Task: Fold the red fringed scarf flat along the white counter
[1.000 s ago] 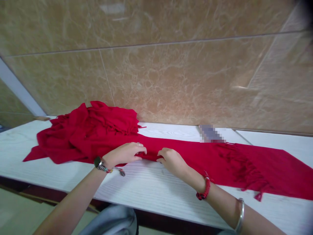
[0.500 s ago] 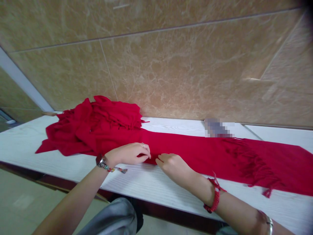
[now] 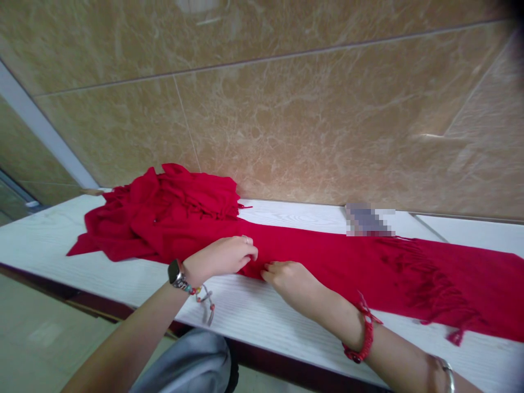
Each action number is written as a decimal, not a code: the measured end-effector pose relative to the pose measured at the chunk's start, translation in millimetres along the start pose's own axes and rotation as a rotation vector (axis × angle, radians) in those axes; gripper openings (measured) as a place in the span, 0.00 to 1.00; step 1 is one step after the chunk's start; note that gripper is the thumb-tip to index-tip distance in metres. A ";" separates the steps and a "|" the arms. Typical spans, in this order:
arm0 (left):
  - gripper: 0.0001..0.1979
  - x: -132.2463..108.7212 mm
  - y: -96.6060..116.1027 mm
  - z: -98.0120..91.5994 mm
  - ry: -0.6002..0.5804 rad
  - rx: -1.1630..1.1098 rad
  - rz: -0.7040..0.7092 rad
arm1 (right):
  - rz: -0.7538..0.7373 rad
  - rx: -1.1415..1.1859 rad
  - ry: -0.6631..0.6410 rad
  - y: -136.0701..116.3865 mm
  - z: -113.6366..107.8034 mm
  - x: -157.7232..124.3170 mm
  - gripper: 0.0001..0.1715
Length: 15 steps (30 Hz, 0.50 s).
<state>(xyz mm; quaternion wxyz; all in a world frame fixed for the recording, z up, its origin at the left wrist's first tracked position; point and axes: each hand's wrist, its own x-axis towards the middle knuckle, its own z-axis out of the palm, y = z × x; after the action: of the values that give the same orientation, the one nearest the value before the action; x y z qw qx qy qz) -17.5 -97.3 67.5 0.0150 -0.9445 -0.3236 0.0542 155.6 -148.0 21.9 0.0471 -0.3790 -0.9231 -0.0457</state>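
A red fringed scarf (image 3: 323, 248) stretches along the white tabletop, flat through the middle and right, with a bunched heap (image 3: 135, 218) at the left end. Its fringe (image 3: 436, 292) lies across the flat cloth on the right. My left hand (image 3: 227, 256) is closed, thumb and fingers pinching the cloth near the front edge. Just to its right, my right hand (image 3: 289, 281) has its fingers curled down on the same edge, gripping the cloth. A small gap separates the two hands. The right fingertips are partly hidden.
Behind the white table (image 3: 135, 281) rises a brown marbled tile wall (image 3: 307, 120). A dark, pixelated flat object (image 3: 366, 219) lies by the wall, touching the scarf's back edge. My grey-clothed knee (image 3: 188, 363) is beneath the table's front edge.
The view has shifted slightly, so everything sits a little lower and further right. My left hand has turned a little and its fingers have drawn closer together at the scarf's edge.
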 end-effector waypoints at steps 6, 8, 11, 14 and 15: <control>0.15 6.1 -4.9 5.2 -0.096 -0.038 -0.259 | -0.014 -0.013 0.010 -2.2 -2.1 -3.4 0.16; 0.21 1.5 -2.5 3.1 -0.137 0.042 -0.460 | -0.009 -0.011 0.000 -3.1 -3.5 -3.9 0.17; 0.14 -1.3 7.0 0.1 -0.113 0.133 -0.587 | -0.005 -0.001 -0.011 -4.3 -5.4 -3.7 0.17; 0.13 6.0 14.0 2.5 0.024 0.123 -0.395 | 0.010 -0.001 -0.021 -4.5 -5.6 -3.1 0.17; 0.14 9.8 14.1 4.8 0.037 0.079 -0.276 | 0.018 -0.001 -0.019 -4.4 -5.3 -3.1 0.17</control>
<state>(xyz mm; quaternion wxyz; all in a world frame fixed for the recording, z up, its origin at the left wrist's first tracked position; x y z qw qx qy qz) -1.7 -102.5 60.9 0.0654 -0.8905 -0.4478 0.0469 154.9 -153.9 26.6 0.0386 -0.3875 -0.9201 -0.0422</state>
